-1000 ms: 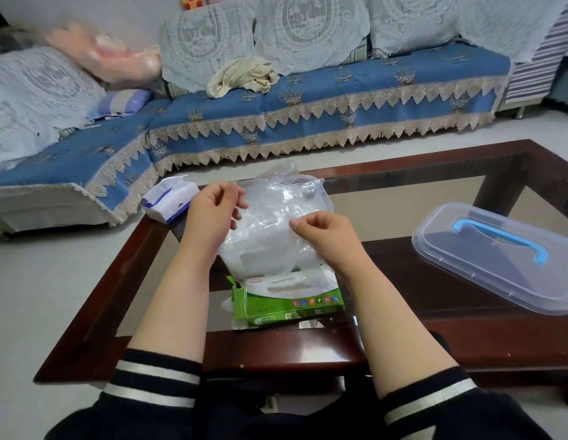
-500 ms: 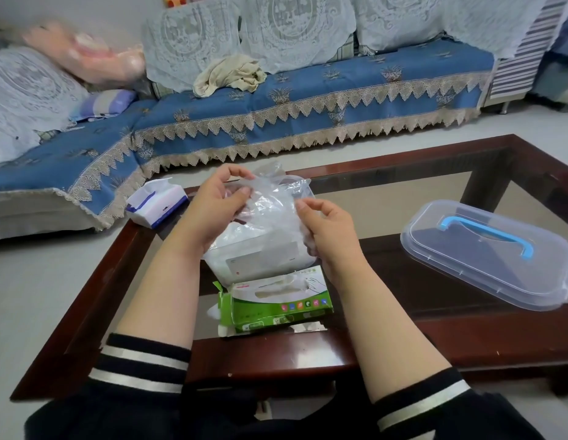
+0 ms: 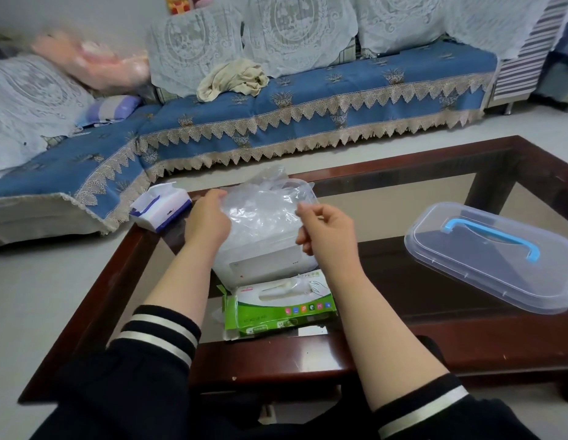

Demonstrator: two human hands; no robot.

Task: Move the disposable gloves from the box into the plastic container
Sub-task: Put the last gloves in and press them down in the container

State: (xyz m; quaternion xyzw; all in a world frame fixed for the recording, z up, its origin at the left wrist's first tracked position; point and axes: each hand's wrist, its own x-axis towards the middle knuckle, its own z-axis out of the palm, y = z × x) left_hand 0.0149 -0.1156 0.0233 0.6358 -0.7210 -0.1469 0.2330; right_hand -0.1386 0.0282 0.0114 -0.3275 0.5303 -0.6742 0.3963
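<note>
1. Left hand point(image 3: 208, 222) up against the left side of the clear disposable gloves point(image 3: 263, 211), fingers wrapped into the crinkly plastic.
2. Right hand point(image 3: 327, 231) pinching a thin edge of the same gloves on the right side, thumb and fingertips together on the film.
3. Gloves bunched in and over the top of the clear plastic container point(image 3: 270, 265), which sits on the desk point(image 3: 276, 360) between the two forearms.
4. Green and white glove box point(image 3: 279, 309) lying flat just in front of the container, nearer the body, end flap open on the left.
5. Container lid point(image 3: 489, 258) with a blue handle point(image 3: 495, 235) resting well off to the right on the desk.
6. White and blue tissue pack point(image 3: 162, 206) at the far left corner of the desk.
7. Blue sofa point(image 3: 308, 100) with lace covers behind, beige cloth point(image 3: 232, 79) crumpled on the seat.
8. Dark sleeves point(image 3: 159, 331) with white stripes pushed up both forearms.
</note>
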